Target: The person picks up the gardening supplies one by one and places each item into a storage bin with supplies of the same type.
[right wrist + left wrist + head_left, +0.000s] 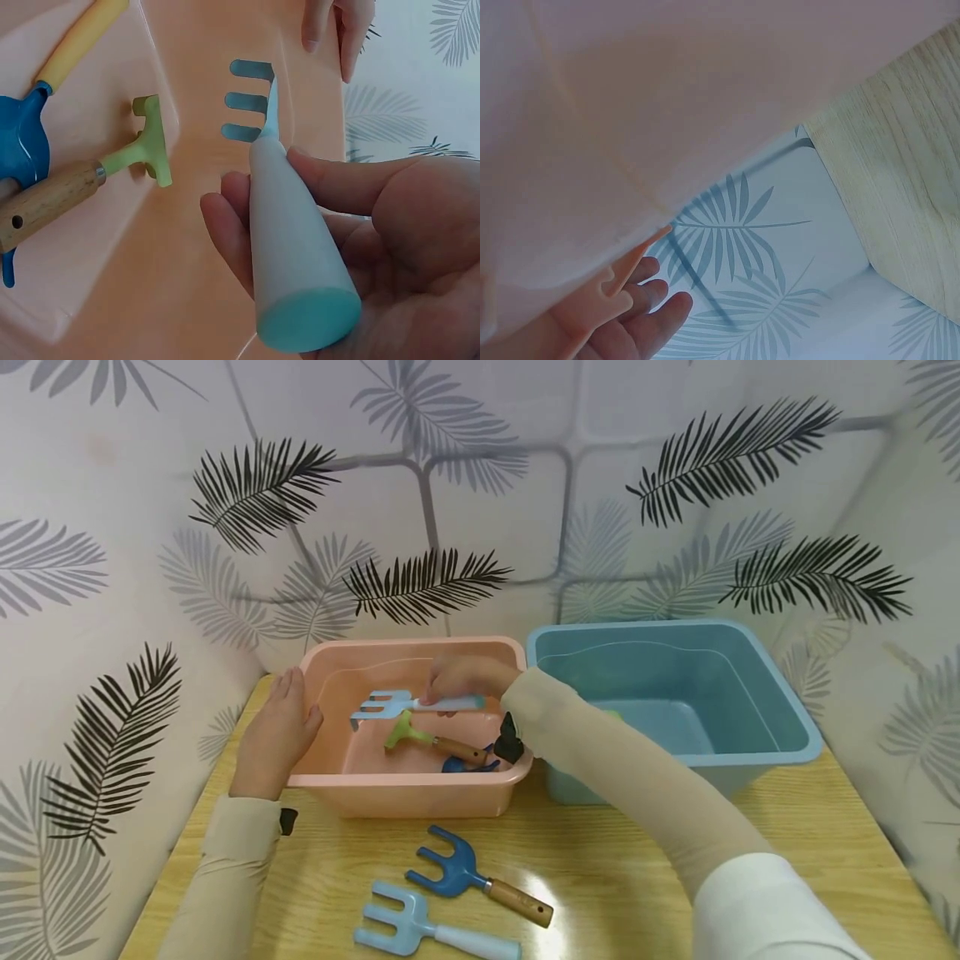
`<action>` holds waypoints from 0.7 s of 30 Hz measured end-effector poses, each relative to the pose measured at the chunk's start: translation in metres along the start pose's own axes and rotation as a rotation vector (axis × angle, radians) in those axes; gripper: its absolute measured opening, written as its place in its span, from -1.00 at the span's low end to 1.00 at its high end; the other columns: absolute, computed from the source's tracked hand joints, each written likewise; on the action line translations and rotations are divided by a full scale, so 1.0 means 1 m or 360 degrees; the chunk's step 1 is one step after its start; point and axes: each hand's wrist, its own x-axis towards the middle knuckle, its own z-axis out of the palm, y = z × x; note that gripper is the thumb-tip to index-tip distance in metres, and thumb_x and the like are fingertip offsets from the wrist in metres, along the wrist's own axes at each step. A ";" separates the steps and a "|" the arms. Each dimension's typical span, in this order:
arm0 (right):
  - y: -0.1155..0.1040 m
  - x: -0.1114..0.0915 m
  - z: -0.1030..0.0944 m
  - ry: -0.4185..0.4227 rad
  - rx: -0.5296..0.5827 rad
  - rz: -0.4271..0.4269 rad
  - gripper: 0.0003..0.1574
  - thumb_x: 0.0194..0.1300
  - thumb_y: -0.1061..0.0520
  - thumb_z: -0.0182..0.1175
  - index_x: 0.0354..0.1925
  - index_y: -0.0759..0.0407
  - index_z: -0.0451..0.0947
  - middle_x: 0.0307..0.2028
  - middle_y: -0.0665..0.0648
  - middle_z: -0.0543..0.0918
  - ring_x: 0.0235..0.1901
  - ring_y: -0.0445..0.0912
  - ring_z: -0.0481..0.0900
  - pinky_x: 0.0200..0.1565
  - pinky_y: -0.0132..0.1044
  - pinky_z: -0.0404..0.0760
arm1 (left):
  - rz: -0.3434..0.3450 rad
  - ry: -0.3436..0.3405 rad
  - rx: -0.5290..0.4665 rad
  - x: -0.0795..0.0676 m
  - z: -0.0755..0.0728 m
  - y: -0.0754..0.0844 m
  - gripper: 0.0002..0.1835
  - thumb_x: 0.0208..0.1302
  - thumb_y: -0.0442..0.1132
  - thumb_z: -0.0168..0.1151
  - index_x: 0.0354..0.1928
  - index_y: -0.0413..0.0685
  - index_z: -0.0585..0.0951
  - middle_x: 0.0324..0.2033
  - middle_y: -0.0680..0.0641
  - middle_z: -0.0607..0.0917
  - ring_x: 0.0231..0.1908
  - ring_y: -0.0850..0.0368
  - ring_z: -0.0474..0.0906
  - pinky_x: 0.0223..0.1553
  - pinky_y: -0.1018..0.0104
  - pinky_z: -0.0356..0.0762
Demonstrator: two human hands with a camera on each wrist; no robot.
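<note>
My right hand (462, 679) holds a small light-blue garden fork (391, 704) by its white, teal-ended handle (300, 240), above the inside of a pink basin (420, 780). My left hand (273, 735) grips the basin's left rim, thumb on the inner side and fingers outside. Below the fork, in the basin, lie a green-headed tool (146, 146) with a wooden handle and a blue tool (26, 142), partly covered by that handle. A yellow handle (82, 41) also shows there in the right wrist view.
On the wooden table (637, 877) before the basin lie a dark-blue fork (456, 870) with a wooden handle and another light-blue fork (405, 920). A blue basin (780, 758) stands to the right, with my right forearm across its front. A leaf-patterned cloth (495, 527) rises behind.
</note>
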 end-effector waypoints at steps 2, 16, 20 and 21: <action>-0.001 0.003 0.002 0.0003 0.0013 0.0013 -0.66 0.33 0.12 0.08 -0.51 0.23 0.63 -0.47 0.24 0.61 -0.61 -0.11 0.43 -0.47 -0.36 0.49 | -0.0004 0.0007 -0.0007 -0.001 0.000 0.000 -0.35 0.30 -0.27 0.00 0.30 -0.55 0.10 0.26 -0.48 0.18 0.29 -0.36 0.05 0.18 -0.21 0.14; 0.019 0.034 0.024 -0.0188 0.0672 0.0338 -0.66 0.31 0.17 0.12 -0.08 0.43 0.49 -0.11 0.43 0.58 -0.34 0.05 0.63 0.01 -0.09 0.52 | 0.0008 0.0038 -0.0006 0.000 0.001 -0.001 -0.36 0.28 -0.27 0.00 0.29 -0.56 0.12 0.25 -0.49 0.20 0.28 -0.36 0.06 0.18 -0.20 0.15; 0.022 0.037 0.023 -0.0183 0.0727 0.0356 -0.62 0.33 0.17 0.09 -0.03 0.47 0.49 0.00 0.46 0.52 -0.35 0.02 0.62 0.05 -0.08 0.48 | 0.0008 0.0056 -0.0002 0.001 0.002 -0.002 -0.36 0.27 -0.27 0.01 0.29 -0.55 0.13 0.25 -0.49 0.21 0.28 -0.36 0.07 0.18 -0.20 0.16; 0.022 0.037 0.023 -0.0180 0.0722 0.0358 -0.61 0.33 0.17 0.09 -0.03 0.48 0.49 0.01 0.46 0.51 -0.34 0.02 0.62 0.06 -0.07 0.47 | 0.0002 0.0055 -0.0006 0.001 0.002 -0.002 -0.36 0.27 -0.27 0.00 0.29 -0.54 0.13 0.25 -0.48 0.21 0.28 -0.35 0.07 0.18 -0.19 0.16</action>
